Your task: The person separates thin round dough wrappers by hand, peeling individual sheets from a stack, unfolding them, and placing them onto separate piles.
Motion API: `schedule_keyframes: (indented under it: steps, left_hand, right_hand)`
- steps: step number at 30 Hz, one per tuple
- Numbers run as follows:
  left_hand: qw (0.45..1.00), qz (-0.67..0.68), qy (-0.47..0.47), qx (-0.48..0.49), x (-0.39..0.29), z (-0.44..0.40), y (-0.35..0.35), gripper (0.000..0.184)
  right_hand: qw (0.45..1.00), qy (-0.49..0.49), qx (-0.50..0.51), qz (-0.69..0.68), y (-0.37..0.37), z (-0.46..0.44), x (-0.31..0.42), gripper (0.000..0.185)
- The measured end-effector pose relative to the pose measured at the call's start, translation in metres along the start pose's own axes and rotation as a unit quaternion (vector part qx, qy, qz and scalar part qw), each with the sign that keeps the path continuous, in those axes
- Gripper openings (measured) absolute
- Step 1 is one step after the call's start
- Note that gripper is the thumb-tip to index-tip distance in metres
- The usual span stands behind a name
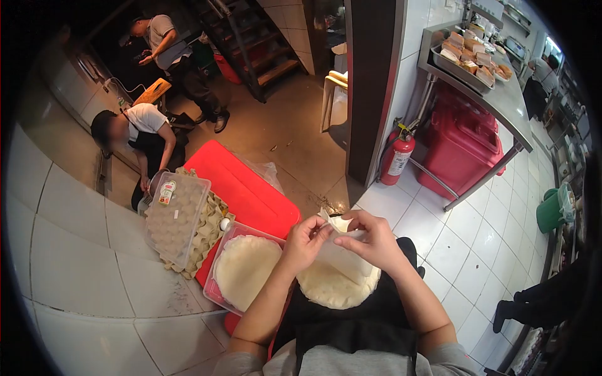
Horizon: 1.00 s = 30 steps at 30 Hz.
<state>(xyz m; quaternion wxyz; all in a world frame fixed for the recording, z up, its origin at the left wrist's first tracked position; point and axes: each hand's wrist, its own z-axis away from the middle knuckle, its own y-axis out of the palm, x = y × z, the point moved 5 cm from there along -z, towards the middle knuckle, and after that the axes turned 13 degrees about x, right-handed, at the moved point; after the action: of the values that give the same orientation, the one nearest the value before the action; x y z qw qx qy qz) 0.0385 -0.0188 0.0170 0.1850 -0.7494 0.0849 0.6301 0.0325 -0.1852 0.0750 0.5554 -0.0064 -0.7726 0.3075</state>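
My left hand (305,243) and my right hand (375,238) are raised close together in front of me. Both pinch the upper edge of a thin, whitish, translucent wrapper sheet (338,255) that hangs between them. Beneath it, on my lap, lies a stack of round, pale spring roll wrappers (335,289), partly covered by the sheet. A second round stack of wrappers (246,271) fills a clear plastic container (216,293) to the left of my forearm. Whether the sheet's lower edge touches the lap stack, I cannot tell.
A red lid (251,194) lies ahead, with egg trays (207,222), a clear lid (179,216) and one egg (224,224) beside it. One person (147,131) crouches at left; another (179,62) stands behind. Right are a fire extinguisher (398,158), red bin (461,150) and steel table (511,109).
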Motion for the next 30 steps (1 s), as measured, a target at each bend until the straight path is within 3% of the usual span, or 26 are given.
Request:
schedule_keyframes:
  steps: [3, 10, 14, 17, 20, 23, 26, 29, 30]
  left_hand:
    - [0.997, -0.077, 0.009, -0.021, -0.013, 0.003, 0.003, 0.012]
    - [0.981, -0.149, 0.032, -0.117, -0.015, 0.010, -0.019, 0.016]
    - [0.985, -0.097, 0.008, -0.142, 0.015, 0.019, -0.031, 0.016]
    - [0.986, 0.122, 0.026, -0.113, 0.014, 0.017, -0.020, 0.014]
    - [0.988, 0.149, 0.019, -0.047, -0.007, 0.008, -0.010, 0.018]
    - [0.996, 0.085, -0.020, 0.000, -0.001, 0.001, -0.003, 0.020]
    - [0.996, 0.073, -0.050, -0.006, 0.000, 0.001, -0.003, 0.018]
    - [0.997, 0.064, -0.039, -0.024, -0.016, 0.000, 0.003, 0.018]
    - [0.999, 0.001, -0.043, -0.022, -0.020, 0.000, 0.003, 0.017]
  right_hand:
    - [0.998, 0.014, 0.034, 0.060, 0.008, -0.004, -0.019, 0.021]
    - [0.986, 0.107, -0.113, -0.063, -0.022, 0.011, -0.053, 0.026]
    - [0.952, 0.185, -0.111, -0.218, -0.027, 0.024, -0.055, 0.023]
    - [0.936, 0.057, -0.083, -0.337, -0.012, 0.017, -0.049, 0.021]
    - [0.933, 0.092, 0.017, -0.349, 0.003, 0.017, -0.034, 0.020]
    - [0.948, 0.092, 0.047, -0.302, 0.004, 0.016, -0.035, 0.019]
    - [0.983, 0.007, -0.037, -0.180, -0.006, 0.009, -0.020, 0.027]
    - [0.990, 0.118, 0.079, 0.005, -0.006, 0.006, 0.002, 0.041]
    - [0.998, 0.019, -0.014, 0.055, -0.001, 0.002, -0.003, 0.037]
